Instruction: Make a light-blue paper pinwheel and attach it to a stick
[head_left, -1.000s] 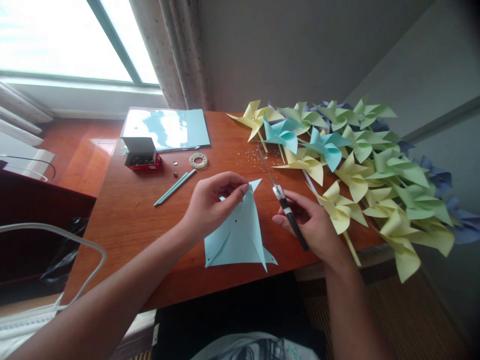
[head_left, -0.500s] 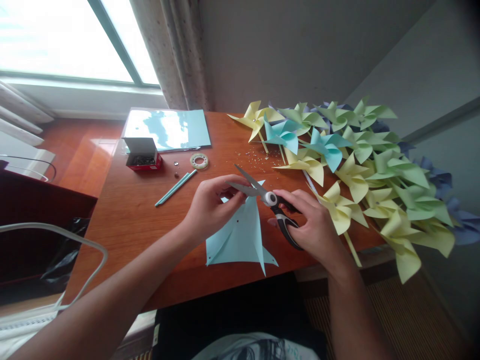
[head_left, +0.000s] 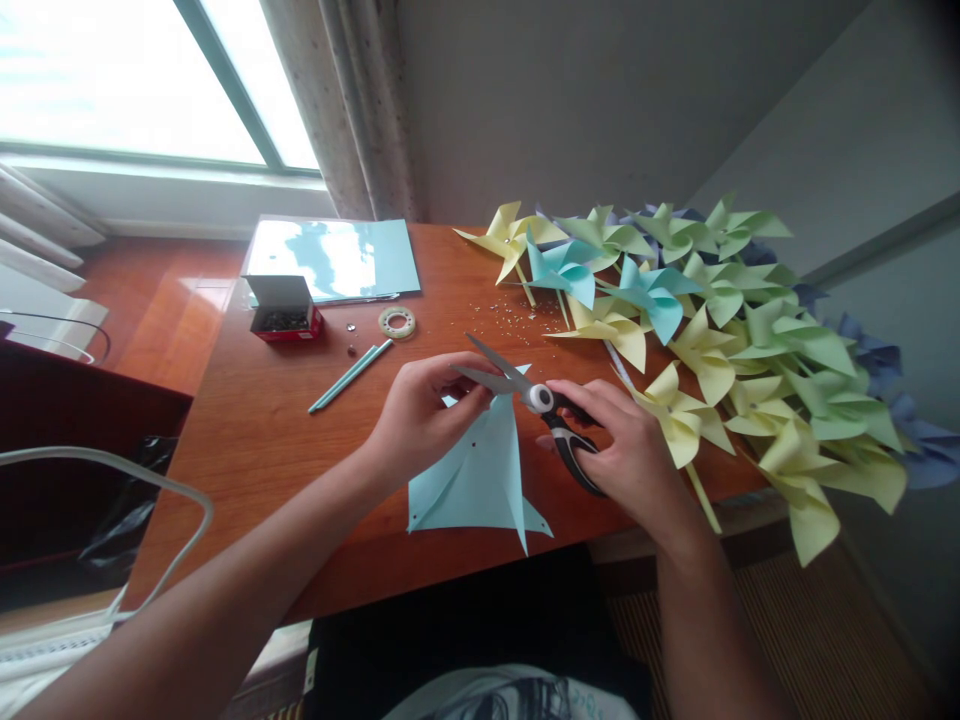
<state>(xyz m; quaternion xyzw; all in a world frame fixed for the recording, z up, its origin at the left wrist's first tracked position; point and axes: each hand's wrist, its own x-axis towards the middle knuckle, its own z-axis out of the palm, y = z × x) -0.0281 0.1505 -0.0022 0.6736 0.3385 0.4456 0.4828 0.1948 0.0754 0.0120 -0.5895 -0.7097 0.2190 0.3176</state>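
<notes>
My right hand [head_left: 619,430] is wrapped round the black-and-white handles of a pair of scissors [head_left: 541,398]. The blades are parted and point left, one of them reaching to my left hand's fingers. My left hand [head_left: 427,405] is closed, thumb against fingers, at the upper edge of a light blue paper [head_left: 469,485]. That paper is slit in from its corners and has small punched holes; it hangs partly over the wooden table [head_left: 255,480]. Exactly where my left fingertips grip is hidden behind the lower blade.
Several finished paper pinwheels [head_left: 705,355] crowd the right side. Tiny bits [head_left: 517,318] lie scattered beside them. On the left are a tape roll [head_left: 397,322], light blue paper sticks [head_left: 349,378], an open red box [head_left: 289,322] of dark small pieces and a plastic-covered paper stack [head_left: 396,258].
Almost nothing differs. The view has shifted slightly, and the lower part of the paper sits a touch further left; both hands keep their hold.
</notes>
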